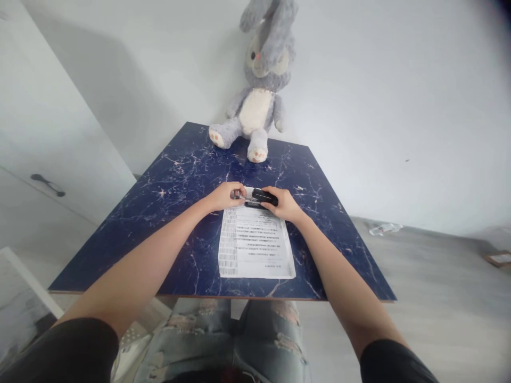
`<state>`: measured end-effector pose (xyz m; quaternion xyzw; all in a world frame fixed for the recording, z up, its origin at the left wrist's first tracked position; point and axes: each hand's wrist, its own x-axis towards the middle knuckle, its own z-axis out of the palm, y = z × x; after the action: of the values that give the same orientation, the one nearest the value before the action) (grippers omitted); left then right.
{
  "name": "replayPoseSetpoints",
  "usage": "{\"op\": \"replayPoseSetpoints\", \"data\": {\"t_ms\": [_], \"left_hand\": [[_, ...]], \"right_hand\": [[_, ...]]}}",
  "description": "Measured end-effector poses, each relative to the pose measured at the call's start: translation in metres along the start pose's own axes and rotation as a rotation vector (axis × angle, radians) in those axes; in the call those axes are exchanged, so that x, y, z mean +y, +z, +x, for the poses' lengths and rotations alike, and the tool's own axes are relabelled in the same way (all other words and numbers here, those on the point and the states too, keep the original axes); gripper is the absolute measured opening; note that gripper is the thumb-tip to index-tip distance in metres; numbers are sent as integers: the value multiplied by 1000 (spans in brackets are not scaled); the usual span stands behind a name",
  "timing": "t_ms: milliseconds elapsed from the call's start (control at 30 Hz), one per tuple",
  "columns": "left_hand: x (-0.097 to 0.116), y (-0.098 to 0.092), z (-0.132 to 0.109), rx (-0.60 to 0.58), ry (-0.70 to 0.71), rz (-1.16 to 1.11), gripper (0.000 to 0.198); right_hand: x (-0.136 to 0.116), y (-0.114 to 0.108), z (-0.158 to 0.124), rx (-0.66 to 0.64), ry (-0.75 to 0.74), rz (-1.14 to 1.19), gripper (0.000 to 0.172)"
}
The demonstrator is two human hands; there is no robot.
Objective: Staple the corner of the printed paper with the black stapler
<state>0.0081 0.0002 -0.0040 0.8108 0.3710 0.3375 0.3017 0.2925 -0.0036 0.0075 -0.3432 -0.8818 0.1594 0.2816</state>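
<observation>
Black stapler, well inside table edges

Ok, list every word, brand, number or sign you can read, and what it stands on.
No text can be read for certain.
Printed paper: lines of characters, too small and blurred to read.
Black stapler: no legible marking.
Package at the right edge: any label too blurred.

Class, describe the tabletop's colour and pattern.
The tabletop is dark blue with pale marble-like veins; head view.
</observation>
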Motion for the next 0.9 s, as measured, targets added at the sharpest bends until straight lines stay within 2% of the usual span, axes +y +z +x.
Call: {"op": "replayPoseSetpoints", "data": {"t_ms": [267,433,533,667,800,900], "left_hand": [[-1,-3,0,-12,-23,0,15],[4,-6,-2,28,-42,28,15],[8,-9,-3,52,-39,-21,19],[7,-12,-3,5,-35,-184,27],[9,-10,-4,5,-69,-274,37],[14,-5,-4,-39,-82,-245,38]], "right_hand": [[1,2,2,38,21,28,32],[4,0,1,85,44,55,31],[7,-7,1,129,66,107,30],[9,-15,-1,142,77,191,31],[1,-15,-1,133,56,280,34],[-15,-7,2,60,14,329,35]]}}
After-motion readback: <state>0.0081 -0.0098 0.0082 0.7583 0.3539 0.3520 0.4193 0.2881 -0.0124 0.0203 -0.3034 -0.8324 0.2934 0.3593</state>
